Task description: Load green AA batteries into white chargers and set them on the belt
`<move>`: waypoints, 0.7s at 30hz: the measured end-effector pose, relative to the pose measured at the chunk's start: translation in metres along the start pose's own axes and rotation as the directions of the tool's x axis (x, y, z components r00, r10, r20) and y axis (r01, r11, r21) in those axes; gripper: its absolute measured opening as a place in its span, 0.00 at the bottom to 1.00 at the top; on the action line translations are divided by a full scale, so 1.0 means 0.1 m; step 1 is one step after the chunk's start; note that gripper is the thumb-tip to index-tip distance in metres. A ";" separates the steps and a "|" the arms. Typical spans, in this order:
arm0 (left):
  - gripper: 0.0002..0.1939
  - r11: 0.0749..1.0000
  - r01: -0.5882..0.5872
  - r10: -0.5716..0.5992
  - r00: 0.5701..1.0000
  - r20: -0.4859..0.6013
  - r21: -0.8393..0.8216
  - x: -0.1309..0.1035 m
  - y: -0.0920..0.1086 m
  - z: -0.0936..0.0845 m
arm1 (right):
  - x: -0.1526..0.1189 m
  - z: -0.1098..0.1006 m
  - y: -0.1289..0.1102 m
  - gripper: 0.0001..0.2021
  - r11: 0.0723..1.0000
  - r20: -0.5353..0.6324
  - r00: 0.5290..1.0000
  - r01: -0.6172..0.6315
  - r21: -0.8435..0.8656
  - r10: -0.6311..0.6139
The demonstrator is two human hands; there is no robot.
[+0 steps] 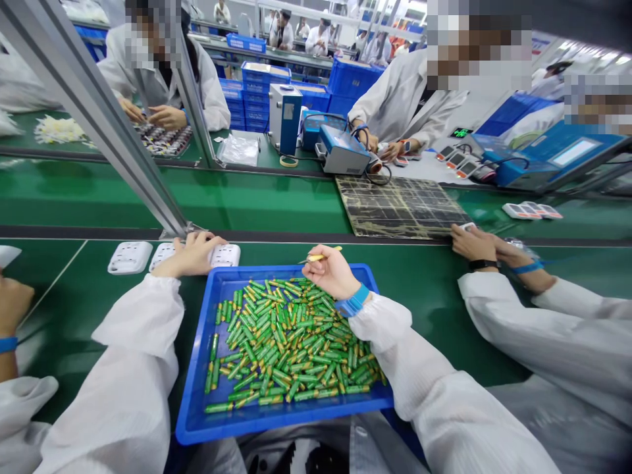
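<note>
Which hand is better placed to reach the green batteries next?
Probably the right hand: it is over the blue tray of green batteries, though holding a slim yellow tool. The left hand is at the white devices.

Glossy Plastic, Bare Metal, Wrinkled Cloth

The near blue tray (266, 424) is smooth, faintly shiny plastic; the green cylinders (291, 342) look glossy. The white casings (129, 257) at left are smooth plastic. The left post (106, 118) is satin metal, the near sleeves (444, 388) thin, wrinkled cloth, the far green belt (237, 201) glossy.

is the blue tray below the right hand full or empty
Partly full: green cylinders cover most of the blue tray, with bare blue floor showing along its left side.
</note>
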State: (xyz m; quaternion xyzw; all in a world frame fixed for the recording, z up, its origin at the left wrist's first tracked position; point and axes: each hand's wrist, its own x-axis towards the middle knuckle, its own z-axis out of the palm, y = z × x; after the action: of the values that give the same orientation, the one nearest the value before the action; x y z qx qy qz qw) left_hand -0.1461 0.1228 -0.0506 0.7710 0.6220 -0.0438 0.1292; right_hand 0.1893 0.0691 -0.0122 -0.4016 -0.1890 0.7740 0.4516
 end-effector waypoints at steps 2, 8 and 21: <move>0.40 0.999 0.037 -0.038 0.999 0.011 0.029 0.00 -0.10 -0.02 | 0.00 0.01 0.00 0.14 1.000 -0.002 1.000 -0.018 0.008 0.018; 0.46 0.994 0.098 -0.099 0.995 0.009 0.051 -0.11 -0.19 -0.13 | -0.01 0.05 0.00 0.15 0.997 -0.018 0.998 -0.059 0.056 0.061; 0.24 0.953 -0.300 0.296 0.888 -0.352 0.044 -0.37 1.12 -0.08 | 0.05 0.01 0.04 0.15 0.999 0.013 0.999 -0.049 0.020 0.049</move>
State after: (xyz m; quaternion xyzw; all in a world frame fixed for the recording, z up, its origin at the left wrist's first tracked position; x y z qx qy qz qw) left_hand -0.0460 0.0677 -0.0182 0.8516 0.5098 0.1196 0.0245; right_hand 0.1847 0.0714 -0.0168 -0.3965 -0.1743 0.7893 0.4352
